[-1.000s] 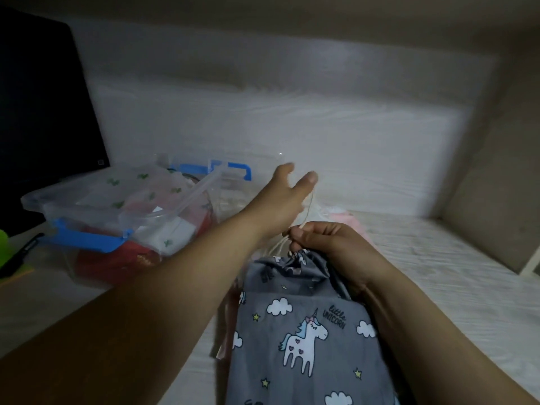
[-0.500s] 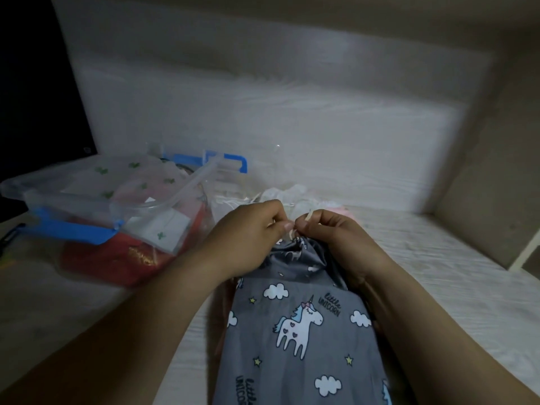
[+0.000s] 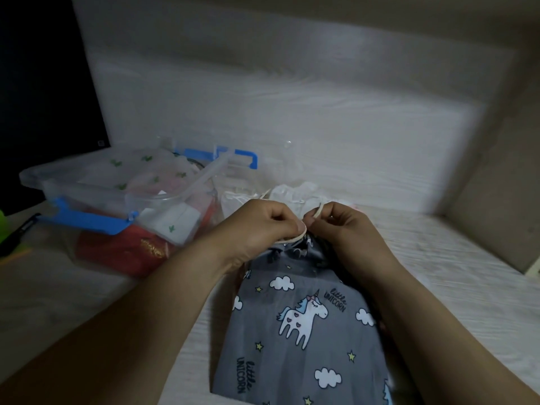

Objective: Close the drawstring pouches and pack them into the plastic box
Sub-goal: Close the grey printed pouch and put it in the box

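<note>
A grey drawstring pouch (image 3: 304,331) printed with unicorns and clouds lies on the pale wooden surface in front of me, its neck gathered tight. My left hand (image 3: 260,226) and my right hand (image 3: 342,226) meet at that neck, each pinching the cream drawstring cord (image 3: 295,236). To the left stands the clear plastic box (image 3: 58,185) with blue latches, holding a red pouch (image 3: 117,252) and a white pouch with green prints (image 3: 175,220). Its clear lid rests tilted across the box.
More white pouches (image 3: 292,192) lie behind my hands near the back wall. A dark screen (image 3: 43,83) stands at the far left, with a green object (image 3: 3,226) at the left edge. A side wall (image 3: 496,185) closes off the right.
My left hand, stretched out forward a second ago, has come back to the pouch neck and now pinches the cord beside my right hand. The view has shifted slightly.
</note>
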